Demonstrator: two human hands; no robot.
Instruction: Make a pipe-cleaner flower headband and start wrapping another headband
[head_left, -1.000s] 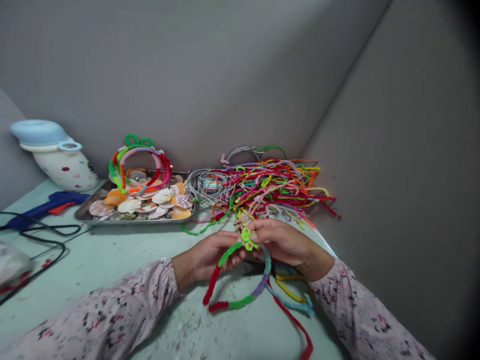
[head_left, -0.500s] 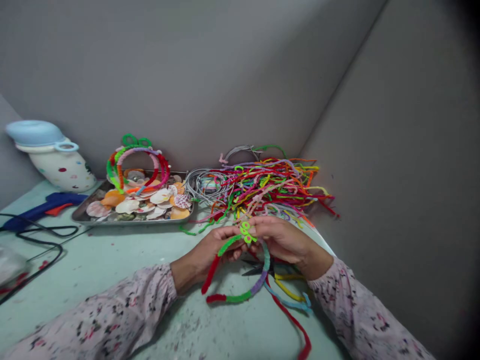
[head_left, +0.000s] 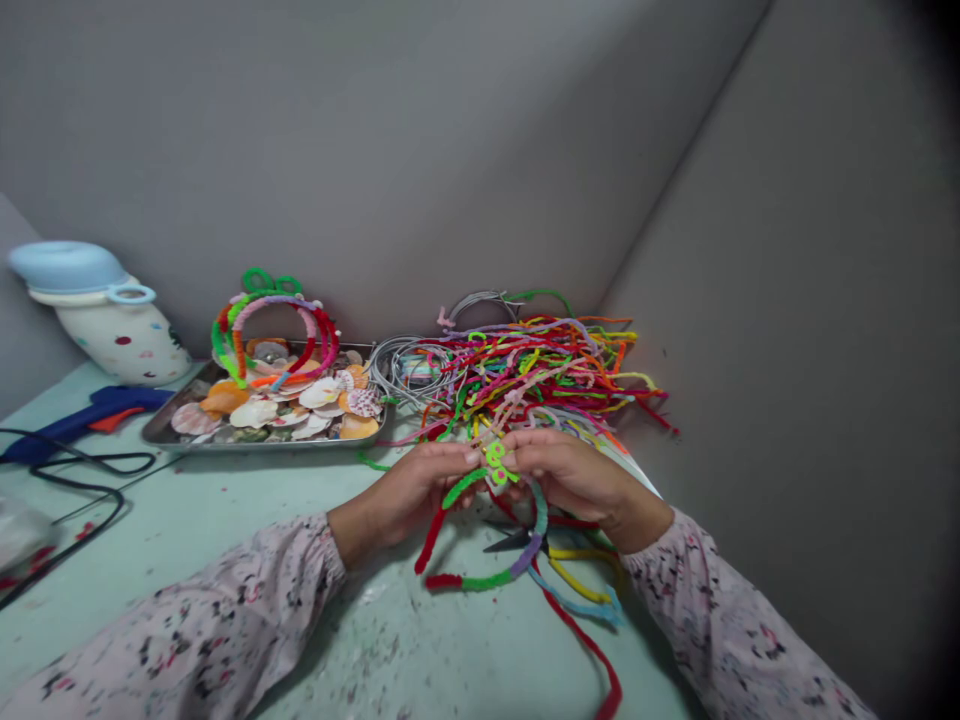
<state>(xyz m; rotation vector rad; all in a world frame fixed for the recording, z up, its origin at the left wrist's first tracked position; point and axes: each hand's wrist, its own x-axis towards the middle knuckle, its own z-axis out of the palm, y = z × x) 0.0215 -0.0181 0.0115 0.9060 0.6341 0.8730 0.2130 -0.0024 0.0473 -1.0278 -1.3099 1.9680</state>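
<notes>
A headband wrapped in red, green, purple and light-blue pipe cleaner hangs from my two hands, its ends toward me. Curled neon-green pipe cleaner with a pink spot sits at its top. My left hand is closed, thumb and fingers pinching the band just left of the curls. On the other side my right hand pinches at the curls, also closed. The fingertips partly hide behind the band. Below lie dark scissor blades and loose yellow pipe cleaner, with blue and red pieces beside it.
A metal tray of seashells holds finished colourful headbands. Right of it are grey wire hoops and a heap of pipe cleaners. A blue glue gun, its black cord and a white bottle stand left. Walls border the table.
Both hands and the headband have shifted slightly right, and the band's lower ends have risen a little. My left fingers have moved slightly apart from the curls.
</notes>
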